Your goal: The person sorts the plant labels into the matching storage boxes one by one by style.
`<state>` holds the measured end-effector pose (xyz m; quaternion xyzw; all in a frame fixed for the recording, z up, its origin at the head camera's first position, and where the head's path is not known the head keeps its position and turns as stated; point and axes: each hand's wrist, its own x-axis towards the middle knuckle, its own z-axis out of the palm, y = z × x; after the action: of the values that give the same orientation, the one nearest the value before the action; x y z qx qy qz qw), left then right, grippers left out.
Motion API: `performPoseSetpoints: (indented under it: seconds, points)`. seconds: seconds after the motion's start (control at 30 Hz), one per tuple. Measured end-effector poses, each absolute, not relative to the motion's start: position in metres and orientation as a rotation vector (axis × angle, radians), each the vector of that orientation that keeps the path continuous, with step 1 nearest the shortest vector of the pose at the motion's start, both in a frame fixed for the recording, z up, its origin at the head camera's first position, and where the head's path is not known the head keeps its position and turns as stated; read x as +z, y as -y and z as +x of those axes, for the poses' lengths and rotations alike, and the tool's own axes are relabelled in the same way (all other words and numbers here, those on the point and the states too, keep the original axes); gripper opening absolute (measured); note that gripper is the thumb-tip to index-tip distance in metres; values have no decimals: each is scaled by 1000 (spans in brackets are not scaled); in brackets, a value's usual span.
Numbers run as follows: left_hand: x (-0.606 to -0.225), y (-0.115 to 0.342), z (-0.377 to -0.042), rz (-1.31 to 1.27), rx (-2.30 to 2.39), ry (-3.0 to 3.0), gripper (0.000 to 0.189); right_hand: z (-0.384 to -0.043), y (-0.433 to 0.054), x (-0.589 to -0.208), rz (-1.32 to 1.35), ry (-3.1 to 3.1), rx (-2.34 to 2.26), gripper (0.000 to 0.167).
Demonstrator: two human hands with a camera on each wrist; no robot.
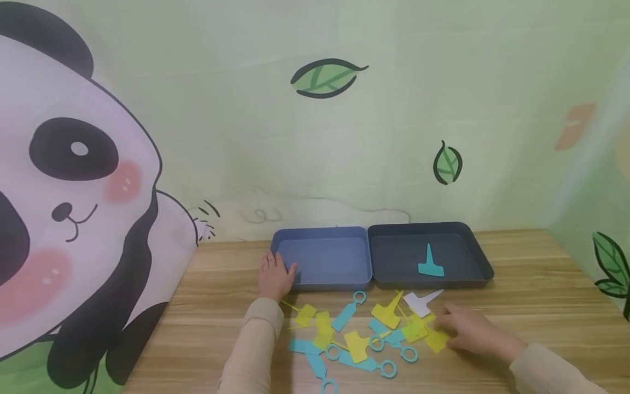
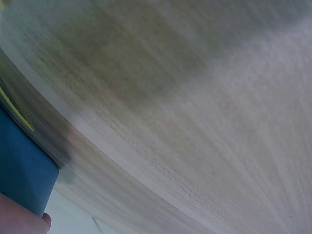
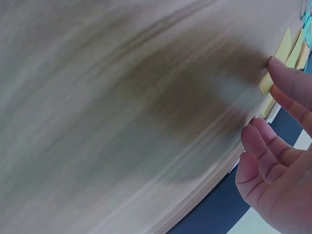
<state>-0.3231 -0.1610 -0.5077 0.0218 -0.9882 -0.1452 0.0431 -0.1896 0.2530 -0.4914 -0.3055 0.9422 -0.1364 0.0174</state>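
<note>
My left hand (image 1: 276, 276) rests on the front left corner of the blue tray (image 1: 325, 232), fingers lying fairly straight over its rim. In the left wrist view, part of that hand shows against the tray's outer wall (image 2: 22, 165). On the table, my right hand (image 1: 465, 326) pinches a yellow plant label (image 1: 436, 340) between thumb and index finger at the right edge of a loose pile. The right wrist view shows the other fingers (image 3: 265, 146) loosely bent. Beside it lie a white T-shaped label (image 1: 420, 303) and another yellow label (image 1: 386, 314).
A black tray (image 1: 472, 241) adjoins the blue one and holds a teal T-shaped label (image 1: 430, 265). Several yellow labels (image 1: 356, 346) and blue ring-ended tags (image 1: 346, 314) overlap on the wooden table (image 1: 197, 328). A printed wall cloth (image 1: 236, 109) hangs behind.
</note>
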Motion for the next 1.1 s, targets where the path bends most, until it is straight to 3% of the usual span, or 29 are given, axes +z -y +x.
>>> performPoseSetpoints:
  seconds: [0.83,1.1]
  points:
    - [-506,161,-323,71,-417,3029,70,-195,-247,-494,-822,-2909,-425,33]
    - [-505,160,-321,72,-427,3029,70,-195,-247,-493,-781,-2855,-555,26]
